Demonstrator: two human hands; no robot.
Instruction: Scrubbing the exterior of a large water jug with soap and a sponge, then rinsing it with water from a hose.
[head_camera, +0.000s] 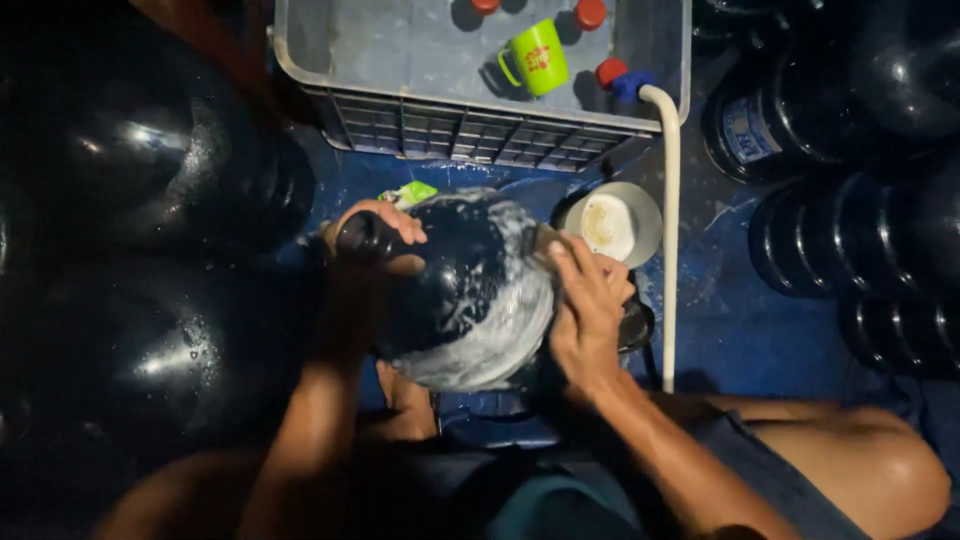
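A large dark blue water jug (455, 290) lies tilted in front of me, its side and base streaked with white soap foam. My left hand (385, 235) grips the jug's neck at the upper left. My right hand (588, 305) presses flat on the foamy base end at the right, fingers spread; I cannot tell whether a sponge is under it. My bare knee (860, 465) shows at the lower right.
A grey plastic crate (470, 125) holds water, a green mug (537, 58) and red caps. A white hose (670, 220) runs down from it. A small bowl (612, 224) of soap sits beside the jug. Dark jugs (160, 180) crowd the left and the right (850, 230).
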